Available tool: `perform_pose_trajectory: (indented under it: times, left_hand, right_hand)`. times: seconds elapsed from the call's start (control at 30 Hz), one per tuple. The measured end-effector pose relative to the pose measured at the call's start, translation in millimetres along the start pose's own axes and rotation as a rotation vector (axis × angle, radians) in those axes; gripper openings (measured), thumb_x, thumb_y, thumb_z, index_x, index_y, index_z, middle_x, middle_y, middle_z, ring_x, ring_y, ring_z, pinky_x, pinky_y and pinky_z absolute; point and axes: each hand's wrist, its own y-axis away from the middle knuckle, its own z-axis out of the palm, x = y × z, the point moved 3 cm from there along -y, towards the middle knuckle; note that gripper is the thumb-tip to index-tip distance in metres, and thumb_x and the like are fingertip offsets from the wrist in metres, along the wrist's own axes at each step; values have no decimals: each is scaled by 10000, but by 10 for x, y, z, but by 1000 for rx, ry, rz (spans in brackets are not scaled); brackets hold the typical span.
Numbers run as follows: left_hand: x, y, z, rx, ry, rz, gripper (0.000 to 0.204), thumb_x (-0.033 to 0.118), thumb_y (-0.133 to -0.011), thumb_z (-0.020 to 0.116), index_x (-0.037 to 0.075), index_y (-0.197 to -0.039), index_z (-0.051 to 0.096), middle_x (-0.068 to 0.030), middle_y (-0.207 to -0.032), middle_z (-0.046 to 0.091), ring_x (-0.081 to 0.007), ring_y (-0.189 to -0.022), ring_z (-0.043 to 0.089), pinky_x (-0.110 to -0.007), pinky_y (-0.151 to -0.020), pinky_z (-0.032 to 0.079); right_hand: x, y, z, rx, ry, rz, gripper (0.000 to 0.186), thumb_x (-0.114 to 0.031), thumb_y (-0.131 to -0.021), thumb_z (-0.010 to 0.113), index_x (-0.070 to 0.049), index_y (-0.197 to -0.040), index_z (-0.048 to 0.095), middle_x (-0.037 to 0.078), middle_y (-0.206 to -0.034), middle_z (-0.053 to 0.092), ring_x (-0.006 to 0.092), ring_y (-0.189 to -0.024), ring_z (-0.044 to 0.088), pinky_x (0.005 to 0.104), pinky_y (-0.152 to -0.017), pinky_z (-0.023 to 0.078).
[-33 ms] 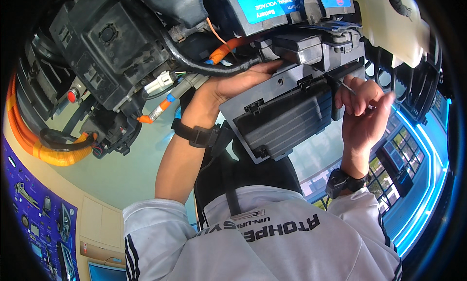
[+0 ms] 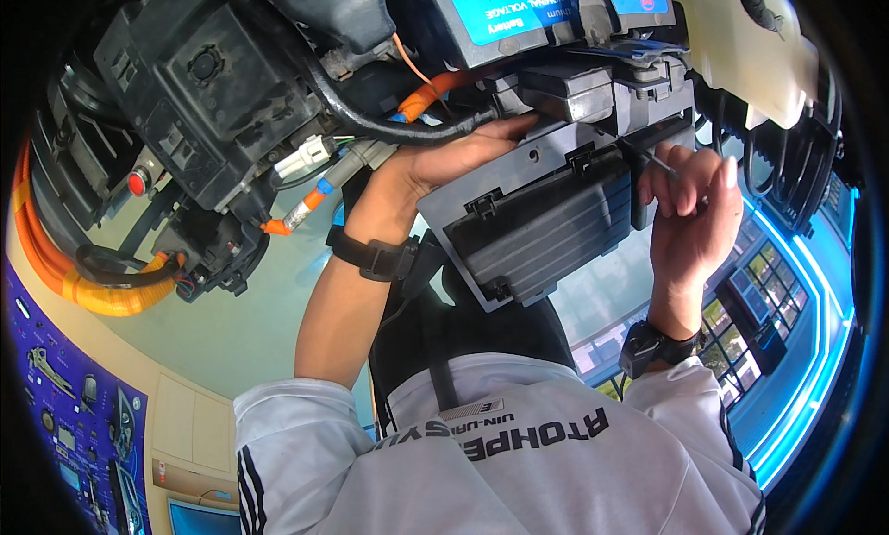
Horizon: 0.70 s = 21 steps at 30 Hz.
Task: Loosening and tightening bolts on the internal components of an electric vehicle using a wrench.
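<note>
A black ribbed plastic box [image 2: 546, 225] on a grey mounting plate [image 2: 505, 172] hangs tilted in front of me. My left hand [image 2: 463, 155] reaches behind the plate's upper left edge, its fingers hidden there. At the box's right end, my right hand [image 2: 690, 188] has its fingers curled round a tool with a thin metal shaft [image 2: 659, 166]. That shaft points up and left toward the corner between the box and the black housing [image 2: 648, 95] above it. The tool's handle is hidden in the hand, so its exact kind does not show.
A blue-labelled battery [image 2: 505, 16] sits above, with a black cable [image 2: 407, 132] and orange wiring [image 2: 435, 92] beneath it. A large black unit [image 2: 208, 81] stands at the left. A whitish plastic tank [image 2: 769, 62] and black hoses [image 2: 787, 169] hang at the right.
My right hand has turned slightly about the tool, with its fingers and thumb shifted a little. The left hand, the box and the plate look the same.
</note>
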Motion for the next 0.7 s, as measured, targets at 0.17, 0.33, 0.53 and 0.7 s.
perform_pose_trajectory:
  times: [0.17,0.33,0.53,0.7]
  left_hand:
    - [-45,-8,4,-35,67,32,519,183,-923,463,13,-1406,373,-102,-1433,395,-193,-1331,342,-283,-1096,232]
    - [-56,-12,-15,-23,28,5,518,189,-927,459,18,-1408,371,-102,-1436,391,-196,-1336,337,-284,-1099,225]
    - [-39,-15,-35,-80,7,81,513,197,-929,463,19,-1403,379,-99,-1435,393,-189,-1338,335,-296,-1099,240]
    - [-104,-57,-38,-80,64,163,486,189,-920,487,21,-1373,429,-92,-1401,443,-189,-1310,384,-307,-1088,276]
  right_hand:
    - [-10,-10,74,-1,-30,-106,273,-227,-955,513,15,-831,540,63,-632,500,145,-561,471,290,-570,455]
    - [-81,41,80,159,297,-215,271,-212,-990,456,28,-945,573,89,-710,560,118,-561,481,264,-577,464]
    - [-269,87,187,-42,775,-257,434,-294,-1010,373,50,-1232,516,91,-818,554,103,-600,500,211,-583,422]
    - [-260,83,126,-174,536,-128,365,-212,-990,440,32,-1235,556,107,-880,654,82,-558,465,189,-549,386]
